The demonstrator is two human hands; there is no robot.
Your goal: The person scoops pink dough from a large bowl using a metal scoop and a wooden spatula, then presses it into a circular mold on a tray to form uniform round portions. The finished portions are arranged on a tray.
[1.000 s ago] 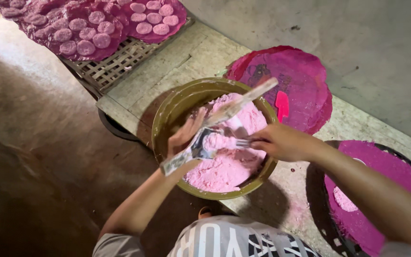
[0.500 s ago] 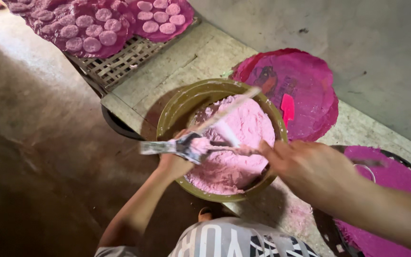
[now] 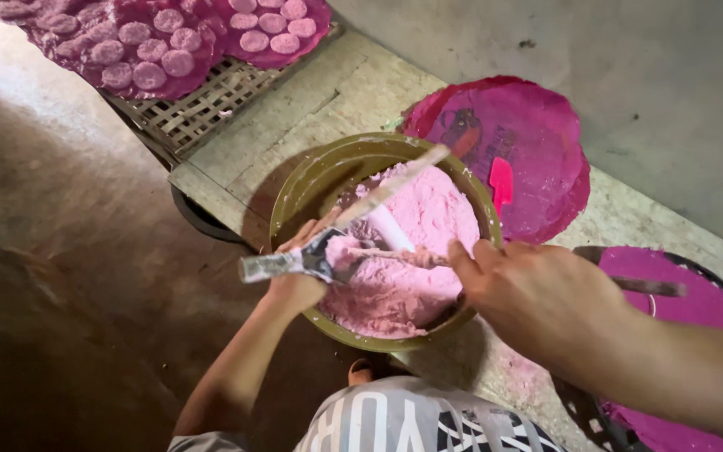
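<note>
An olive-green bowl (image 3: 311,180) full of pink dough (image 3: 428,226) stands on a concrete slab. My left hand (image 3: 299,285) grips a dough-smeared metal scoop (image 3: 294,261) at the bowl's near rim, with a lump of pink dough in its cup. My right hand (image 3: 537,297) holds a thin stick-like tool (image 3: 387,254) whose tip reaches the scoop's cup. A long pale stirring stick (image 3: 395,186) leans in the bowl across the dough.
A pink-stained round mat (image 3: 537,142) with a small pink spatula (image 3: 501,182) lies behind the bowl. Another pink round tray (image 3: 679,293) sits at right. A woven rack (image 3: 211,100) at top left carries several pink dough discs (image 3: 148,50). A dark pan edge (image 3: 202,222) sits under the slab.
My right hand drew back toward the camera while keeping its tool at the scoop. The scoop tilted, its handle now pointing left, and the view shifted slightly.
</note>
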